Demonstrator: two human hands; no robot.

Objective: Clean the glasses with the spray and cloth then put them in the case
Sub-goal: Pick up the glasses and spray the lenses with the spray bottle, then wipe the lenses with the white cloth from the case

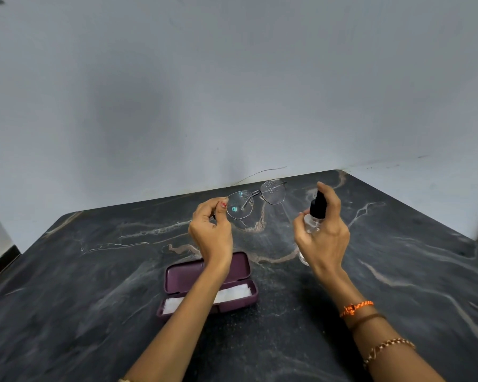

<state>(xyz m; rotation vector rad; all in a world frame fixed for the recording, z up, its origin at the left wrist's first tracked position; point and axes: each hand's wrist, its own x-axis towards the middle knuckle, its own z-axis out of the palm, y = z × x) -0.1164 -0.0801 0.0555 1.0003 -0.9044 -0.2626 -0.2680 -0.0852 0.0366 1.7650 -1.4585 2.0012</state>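
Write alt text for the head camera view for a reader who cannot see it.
Over a dark marble table, the left hand pinches a pair of glasses with droplets on the lenses while the right hand grips a small spray bottle, forefinger on its black top. An open purple case with a white cloth inside lies nearer the person.

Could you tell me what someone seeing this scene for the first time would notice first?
Most striking are the glasses, held up above the dark marble table by the left hand, which pinches them at one end, droplets speckling both lenses. Just to their right, the right hand grips a clear spray bottle with a black nozzle, forefinger on top. Nearer the person, an open purple case holds a white cloth.
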